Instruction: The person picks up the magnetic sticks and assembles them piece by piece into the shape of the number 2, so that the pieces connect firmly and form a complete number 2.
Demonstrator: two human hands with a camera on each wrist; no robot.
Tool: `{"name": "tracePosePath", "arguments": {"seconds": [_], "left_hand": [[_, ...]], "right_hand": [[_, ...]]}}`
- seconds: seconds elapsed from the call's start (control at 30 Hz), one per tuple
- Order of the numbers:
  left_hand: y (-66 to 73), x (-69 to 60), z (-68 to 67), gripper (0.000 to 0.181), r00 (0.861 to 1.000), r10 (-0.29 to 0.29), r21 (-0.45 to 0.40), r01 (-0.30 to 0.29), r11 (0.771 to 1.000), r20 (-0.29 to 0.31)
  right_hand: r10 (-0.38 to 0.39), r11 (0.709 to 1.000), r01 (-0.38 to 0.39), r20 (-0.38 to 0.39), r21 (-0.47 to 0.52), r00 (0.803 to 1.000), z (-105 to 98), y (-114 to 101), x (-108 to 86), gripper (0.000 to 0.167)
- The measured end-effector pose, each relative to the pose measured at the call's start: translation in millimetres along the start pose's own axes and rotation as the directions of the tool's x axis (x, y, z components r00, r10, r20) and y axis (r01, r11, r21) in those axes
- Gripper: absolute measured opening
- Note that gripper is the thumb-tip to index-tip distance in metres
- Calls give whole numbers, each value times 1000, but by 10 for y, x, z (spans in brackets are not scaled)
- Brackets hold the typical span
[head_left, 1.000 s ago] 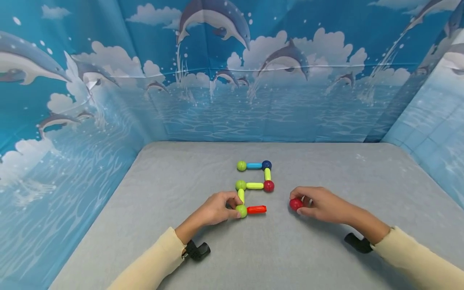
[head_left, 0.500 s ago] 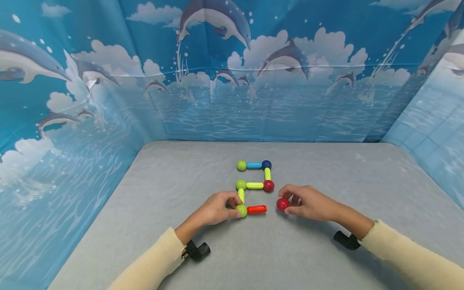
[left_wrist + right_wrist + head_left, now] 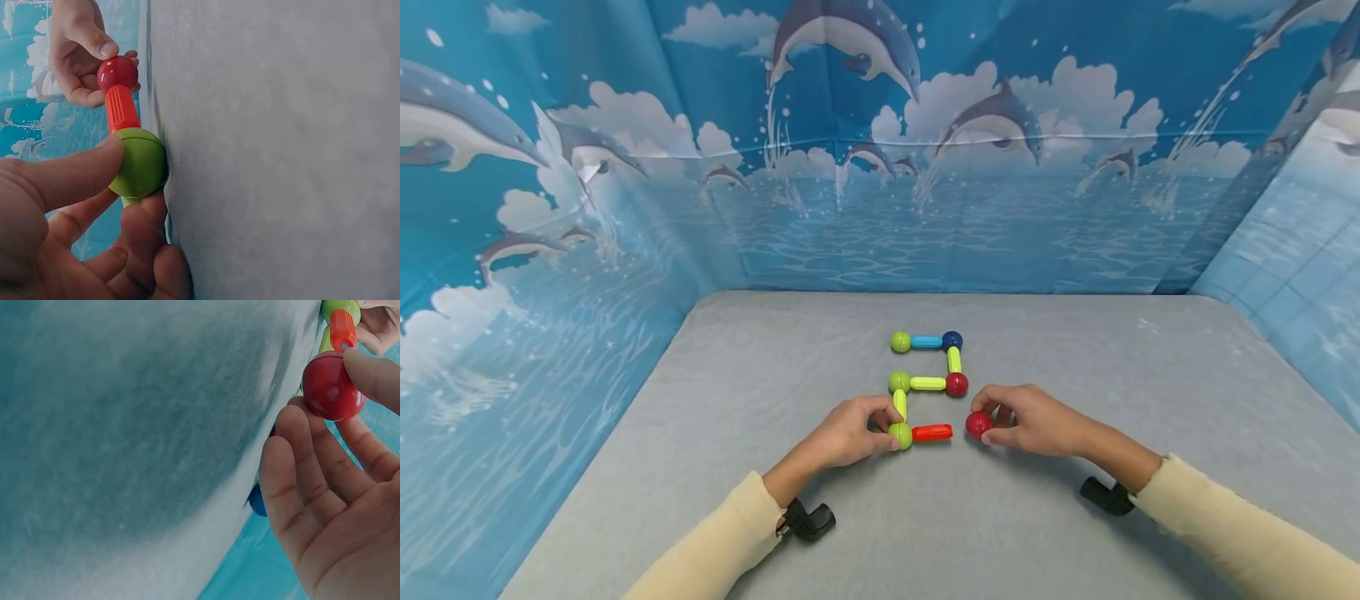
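Observation:
My left hand [image 3: 853, 432] pinches the near green ball [image 3: 140, 164] between thumb and fingers. From that ball a red rod [image 3: 932, 432] points right, its far end bare in the head view. A yellow-green rod [image 3: 900, 406] runs from the same ball to a second green ball [image 3: 899, 382]. My right hand [image 3: 1033, 421] pinches a loose red ball [image 3: 978, 425], held just right of the red rod's tip with a small gap. In the right wrist view the thumb and fingers lie around this red ball [image 3: 333, 386], close to the rod's end.
Beyond the hands, the chain goes on through a yellow-green rod [image 3: 928, 383], another red ball [image 3: 957, 384], a dark blue ball [image 3: 952, 341], a blue rod [image 3: 927, 342] and a far green ball [image 3: 901, 342]. It lies on a grey cloth-covered table [image 3: 760, 358] before a dolphin-print curtain [image 3: 850, 225].
My right hand has moved left with the red ball, closing most of the distance to the red rod's tip. The left hand stays in place on the green ball.

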State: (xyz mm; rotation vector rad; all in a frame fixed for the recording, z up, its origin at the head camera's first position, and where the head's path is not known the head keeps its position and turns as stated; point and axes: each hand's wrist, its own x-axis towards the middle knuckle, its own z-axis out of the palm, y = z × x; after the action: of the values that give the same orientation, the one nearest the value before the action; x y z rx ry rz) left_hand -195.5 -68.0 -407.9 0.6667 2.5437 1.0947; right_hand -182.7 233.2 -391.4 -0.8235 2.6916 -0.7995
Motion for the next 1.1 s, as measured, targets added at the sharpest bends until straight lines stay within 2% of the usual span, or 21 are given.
{"name": "tracePosePath", "arguments": {"seconds": [0.33,0.6,0.8,1.1], "left_hand": [[0,7,-16,17,1000,-11,13,12,1000,-10],[-21,-1,8,17,999,24,47,-22,999,-34],[-31,-23,16,18,998,43,46,-41,998,-38],[-17,-25,-18,20,999,30,40,-28,999,-39]], "right_hand": [[-20,1000,20,0,-7,1000,44,-19,71,27],[-12,999,10,-39,-49,999,106,-95,139,28],[7,999,-7,-18,-37,1000,132,-137,126,29],[7,1000,-7,7,-22,1000,135,-162,149,27]]}}
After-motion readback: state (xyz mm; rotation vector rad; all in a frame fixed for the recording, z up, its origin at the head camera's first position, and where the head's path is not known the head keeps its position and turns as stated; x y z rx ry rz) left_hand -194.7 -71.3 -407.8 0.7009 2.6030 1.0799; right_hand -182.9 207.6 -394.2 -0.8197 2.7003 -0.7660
